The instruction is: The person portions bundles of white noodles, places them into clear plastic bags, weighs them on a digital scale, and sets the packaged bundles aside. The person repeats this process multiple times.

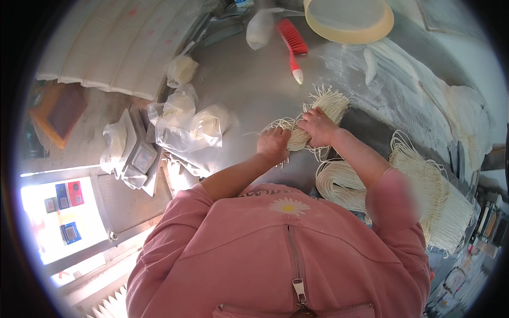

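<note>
A bundle of fresh pale noodles (329, 102) lies across the metal worktop (246, 71) in front of me, its cut ends fanned out at the far right. My left hand (273, 144) grips its near left part, fingers curled over the strands. Close beside it, my right hand (318, 126) is closed over the middle of the same bundle. A few loose strands hang out below and left of the hands. Under my right forearm lies a looped hank of noodles (338, 179). Farther right is a large heap of noodles (449, 210), partly hidden by my sleeve.
Clear plastic bags of noodles (210, 124) sit at the worktop's left edge. Beyond the hands lie a red bench brush (293, 51), a knotted white bag (259, 31) and a round sieve (350, 38). Flour-dusted sheeting (405, 87) covers the far right.
</note>
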